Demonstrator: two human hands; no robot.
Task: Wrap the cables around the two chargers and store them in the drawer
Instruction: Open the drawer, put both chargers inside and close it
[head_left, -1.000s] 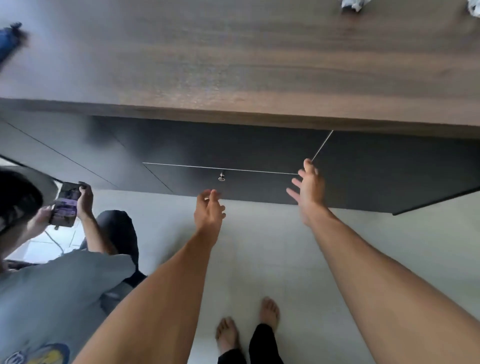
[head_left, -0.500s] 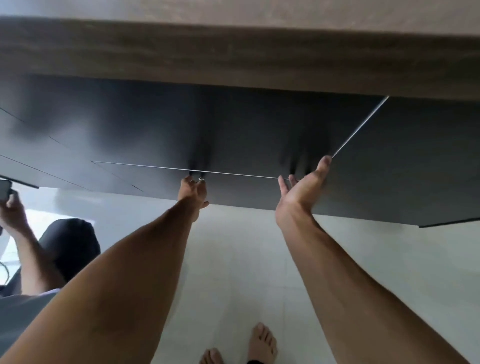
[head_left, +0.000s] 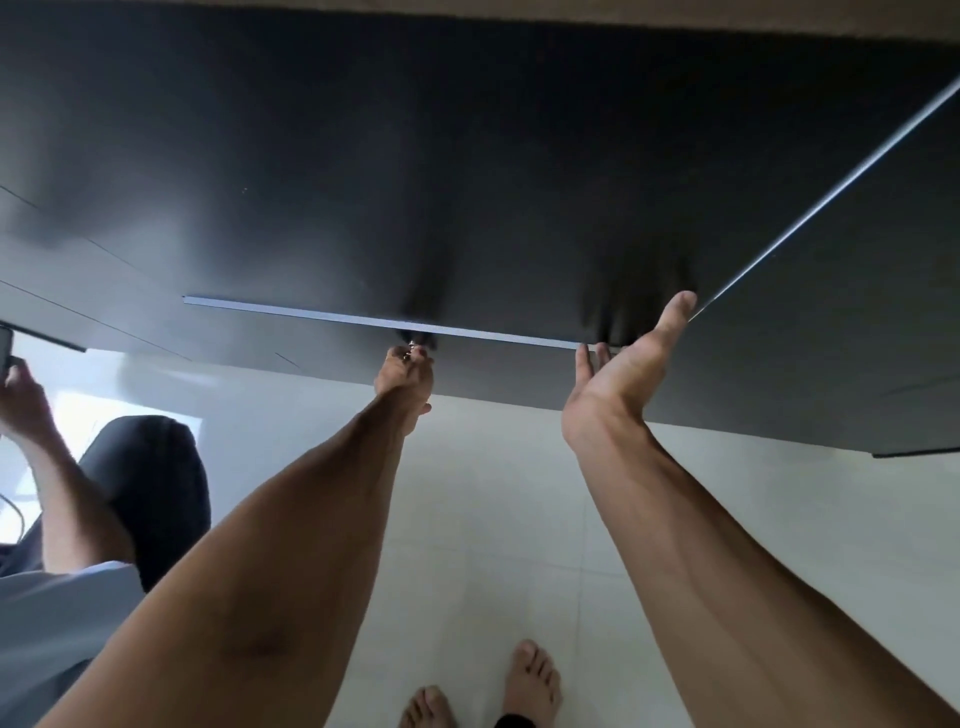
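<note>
The dark drawer front (head_left: 498, 366) sits under the wooden desk, with a thin pale strip along its top edge. My left hand (head_left: 405, 376) is pinched shut on the small metal knob (head_left: 413, 344) just below that strip. At the drawer's top right corner my right hand (head_left: 618, 384) is spread, palm turned left. Its fingertips touch the edge and the thumb points up along the side gap. No charger or cable is in view.
The desk's wooden edge (head_left: 779, 21) runs along the top. Another person is at the left, a hand (head_left: 21, 400) holding a phone and a dark-clad knee (head_left: 156, 493) close to my left arm. My bare feet (head_left: 530, 680) stand on pale floor tiles.
My view has dropped and closed in on the drawer, and the desk top has gone from sight. My left hand reached the knob and pinched it. My right hand rose to the drawer's corner.
</note>
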